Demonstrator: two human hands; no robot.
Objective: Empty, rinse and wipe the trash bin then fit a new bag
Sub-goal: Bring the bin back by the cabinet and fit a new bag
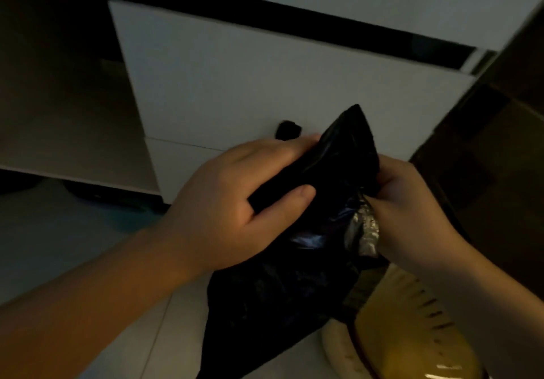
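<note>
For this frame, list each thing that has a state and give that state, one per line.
Black trash bag: gripped by both hands, top bunched, body hanging down over the floor.
Left hand: fingers and thumb curled round the bag's top.
Right hand: pinching the bag's edge.
Trash bin: slotted, only partly in frame; contents cannot be told.
White cabinet door: appears closed.

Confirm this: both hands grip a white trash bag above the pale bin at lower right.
Wrong on colour only. The head view shows the trash bag is black, not white. The left hand and right hand both grip it above the pale bin at lower right.
</note>
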